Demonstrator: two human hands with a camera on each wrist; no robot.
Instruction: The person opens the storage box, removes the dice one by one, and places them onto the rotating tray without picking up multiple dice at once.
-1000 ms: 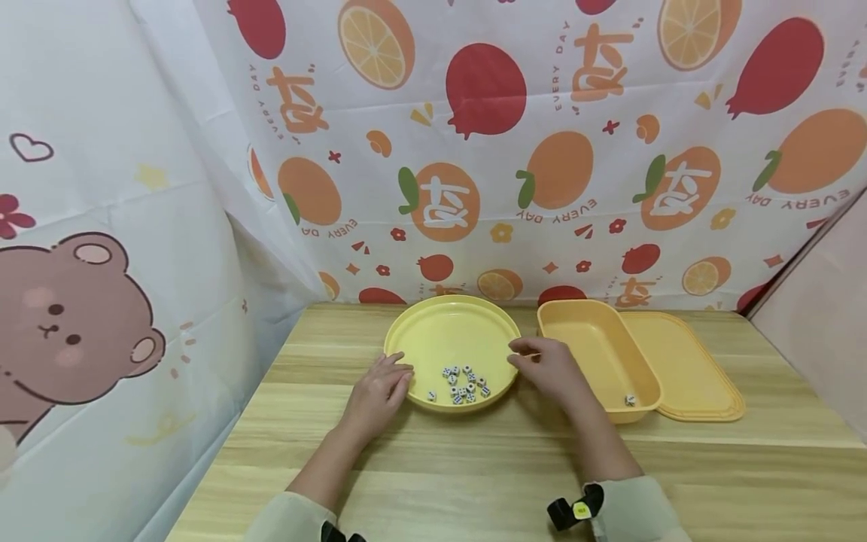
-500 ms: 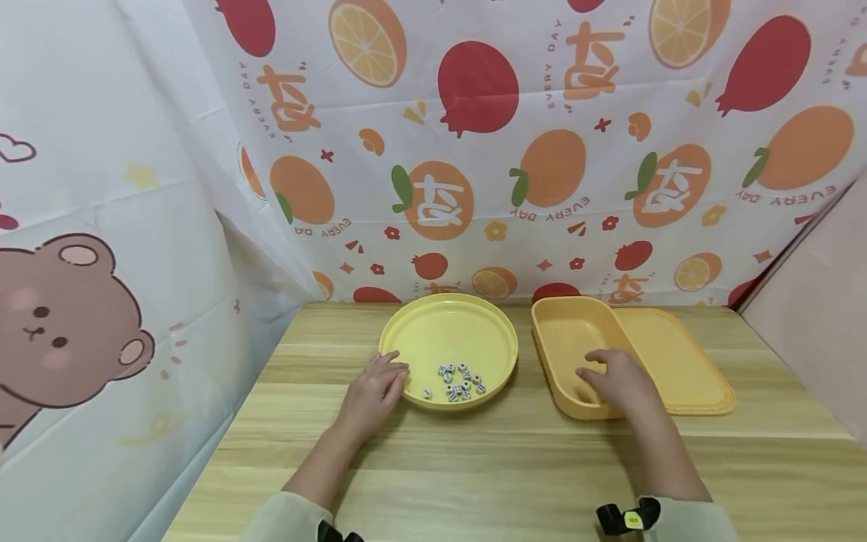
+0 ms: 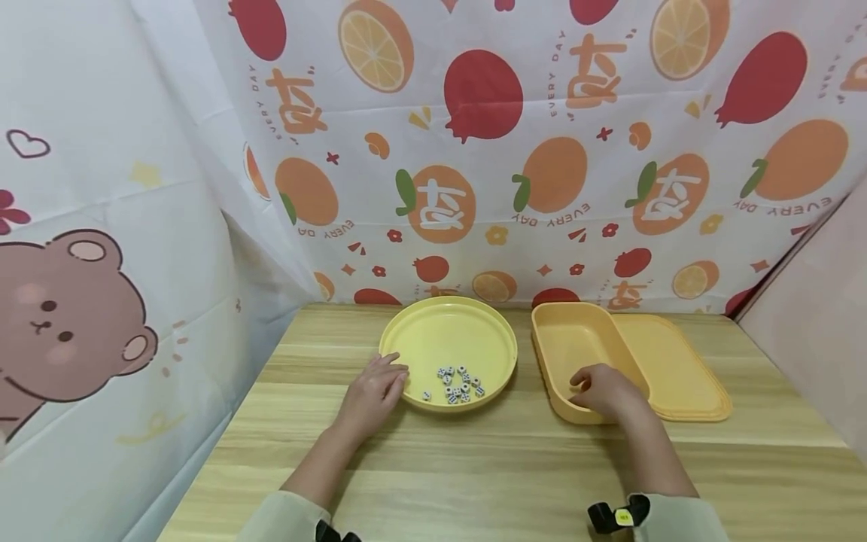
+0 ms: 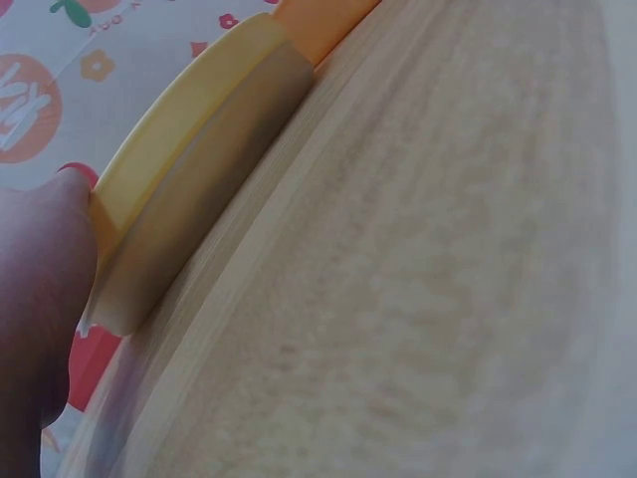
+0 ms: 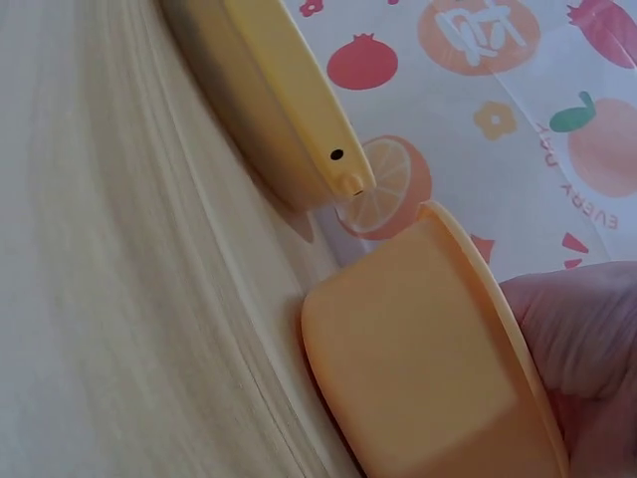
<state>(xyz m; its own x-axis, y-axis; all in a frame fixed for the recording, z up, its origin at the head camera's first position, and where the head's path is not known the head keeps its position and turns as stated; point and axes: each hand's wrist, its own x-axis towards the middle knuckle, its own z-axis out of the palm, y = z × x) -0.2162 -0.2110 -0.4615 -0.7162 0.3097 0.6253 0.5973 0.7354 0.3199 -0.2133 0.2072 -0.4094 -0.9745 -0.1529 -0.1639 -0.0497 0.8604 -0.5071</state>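
In the head view, a round yellow tray (image 3: 450, 331) holds several white dice (image 3: 457, 391) near its front. My left hand (image 3: 371, 393) rests on the tray's left rim, fingers reaching over the edge; the left wrist view shows that hand (image 4: 45, 289) against the rim. My right hand (image 3: 609, 391) is bent down inside an orange rectangular box (image 3: 576, 342), its fingers curled near the front left wall. Whether anything sits between the fingertips is hidden. In the right wrist view, that hand (image 5: 587, 349) appears behind the wall of the box (image 5: 428, 368).
A flat orange lid (image 3: 677, 369) lies right of the box, partly behind it. Everything stands on a wood-grain table (image 3: 467, 474). A fruit-print cloth (image 3: 488, 211) hangs behind its back edge, and a bear-print cloth (image 3: 190, 286) hangs at the left.
My right hand has moved from the tray's right rim across to the box, then lower into it. The die seen in the box earlier is now hidden. My left hand stays on the rim.
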